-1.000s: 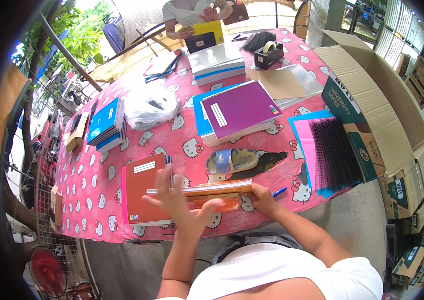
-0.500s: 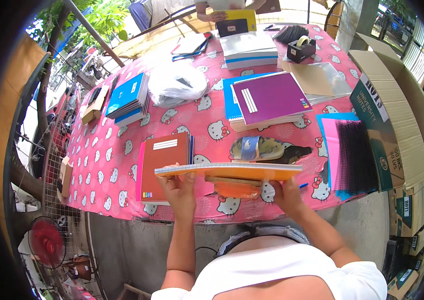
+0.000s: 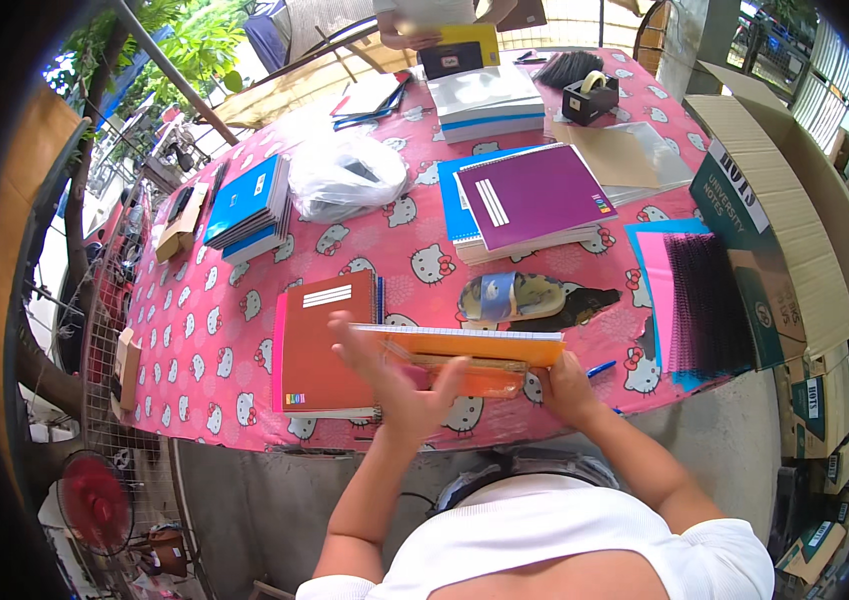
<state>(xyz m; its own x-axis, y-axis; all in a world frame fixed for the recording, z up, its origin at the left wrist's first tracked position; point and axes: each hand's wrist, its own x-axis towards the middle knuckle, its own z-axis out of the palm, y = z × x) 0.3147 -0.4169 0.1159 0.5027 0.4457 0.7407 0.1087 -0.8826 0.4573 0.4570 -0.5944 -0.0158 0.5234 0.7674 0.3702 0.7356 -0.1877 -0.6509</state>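
Observation:
My right hand grips the right end of an orange-covered notebook, held almost edge-on over the near edge of the table. Beside its left end, my left hand is open with fingers spread, apparently holding nothing. Just below the notebook is a flat orange thing with a brownish edge, its kind unclear. To the left lies a stack of notebooks with a reddish-brown one on top. A slide sandal with a blue strap rests behind the orange notebook, and a blue pen lies right of my right hand.
Purple-topped notebooks, blue notebooks and a white plastic bag sit farther back. Black binding coils lie at right beside an open cardboard box. A tape dispenser stands far right; another person's hand is across the table.
My left hand has let go of the orange notebook's left end and opened, moving right. The notebook has shifted slightly left in my right hand. The view has shifted slightly.

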